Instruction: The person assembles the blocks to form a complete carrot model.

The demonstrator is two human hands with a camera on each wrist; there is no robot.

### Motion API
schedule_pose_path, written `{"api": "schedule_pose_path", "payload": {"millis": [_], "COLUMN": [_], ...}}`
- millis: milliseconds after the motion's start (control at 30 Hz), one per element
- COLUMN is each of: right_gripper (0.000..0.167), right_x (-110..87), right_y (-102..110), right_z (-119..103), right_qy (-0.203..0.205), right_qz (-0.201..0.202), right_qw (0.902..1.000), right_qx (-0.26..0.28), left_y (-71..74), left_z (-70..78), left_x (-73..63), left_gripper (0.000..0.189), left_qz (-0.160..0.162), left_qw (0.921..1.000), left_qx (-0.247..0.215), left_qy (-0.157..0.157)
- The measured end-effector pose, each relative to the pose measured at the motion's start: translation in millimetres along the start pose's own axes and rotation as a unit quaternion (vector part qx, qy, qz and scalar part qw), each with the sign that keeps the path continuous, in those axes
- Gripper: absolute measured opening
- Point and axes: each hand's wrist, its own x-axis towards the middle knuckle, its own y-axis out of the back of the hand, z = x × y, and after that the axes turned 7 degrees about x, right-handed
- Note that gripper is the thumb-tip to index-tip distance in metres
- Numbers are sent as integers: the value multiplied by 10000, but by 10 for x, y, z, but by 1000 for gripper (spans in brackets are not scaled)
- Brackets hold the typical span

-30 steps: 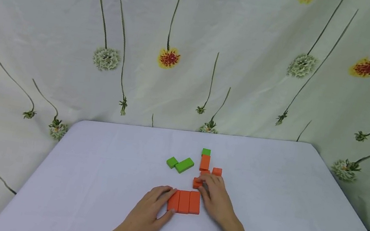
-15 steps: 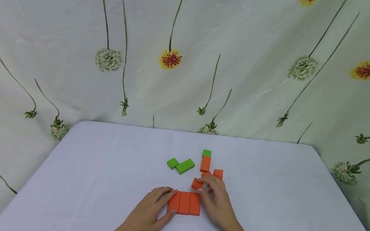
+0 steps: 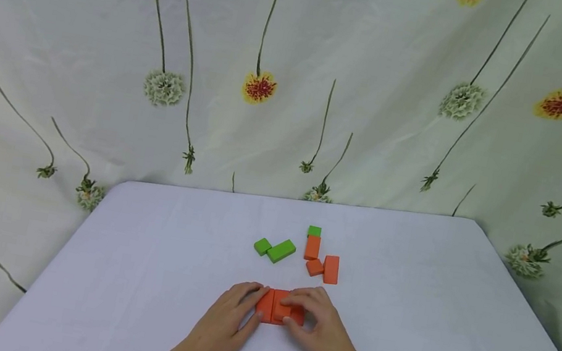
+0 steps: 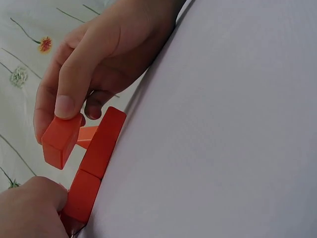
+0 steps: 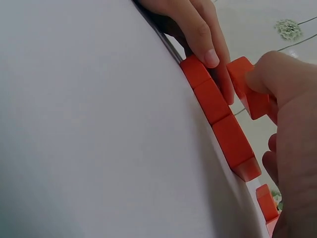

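Observation:
Three orange blocks (image 3: 265, 306) lie side by side in a row near the front of the table. My left hand (image 3: 219, 331) holds the row's left block, with the thumb at its near side and fingers at the far side. My right hand (image 3: 326, 337) pinches another orange block (image 3: 282, 310) between thumb and fingers. The right wrist view has this pinched block (image 5: 249, 91) raised above the row (image 5: 213, 101), apart from it. A gap below the pinched block (image 4: 60, 141) also shows in the left wrist view. In the head view the right hand partly covers the row's right block.
Beyond the hands lie loose orange blocks: one upright in view (image 3: 312, 248), one small (image 3: 314, 267) and one at the right (image 3: 331, 269). Green blocks (image 3: 281, 251) sit farther left, another (image 3: 314, 231) at the back. A floral curtain (image 3: 284, 157) hangs behind the white table (image 3: 160, 254).
My right hand has picked up the small orange block from behind the row and brought it toward me and left, over the row. The left hand has stayed in place.

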Motion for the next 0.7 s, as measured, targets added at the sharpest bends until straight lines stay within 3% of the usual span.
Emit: {"api": "schedule_pose_path", "payload": {"millis": [300,700], "right_gripper": [32,25], "right_x": [-13,-13], "right_y": [7,-37], "right_z": [-78,-80], "right_qy": [95,795], "right_qz": [-476,-842], "right_qw": [9988,9923], "right_qx": [77,-433], "left_y": [4,7], "left_z": [-1,-11], "left_x": [-4,0], "left_gripper": [49,49], "left_qz": [14,-46], "left_qw": [10000,10000], "left_qx": [-21,-15], "left_qy": [-53,-33]}}
